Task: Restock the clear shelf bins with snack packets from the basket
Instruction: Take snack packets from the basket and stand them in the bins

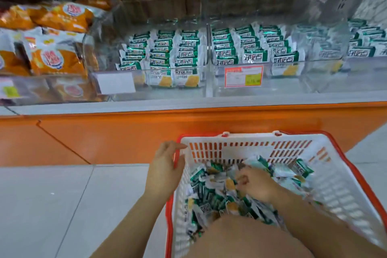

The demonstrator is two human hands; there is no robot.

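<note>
My left hand [165,165] rests, fingers loose, on the white plastic basket's [209,142] left rim. My right hand [254,184] curls down into the small green-and-white snack packets [209,201] right under it; I can't tell if it holds one.

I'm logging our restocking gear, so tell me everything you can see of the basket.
The basket is white plastic with slotted walls and an orange-red rim. It stands upright on the pale tiled floor, before the orange shelf base. A loose heap of green-and-white snack packets covers its bottom. The left hand touches its left rim; the right hand reaches inside, curled on packets.
</note>
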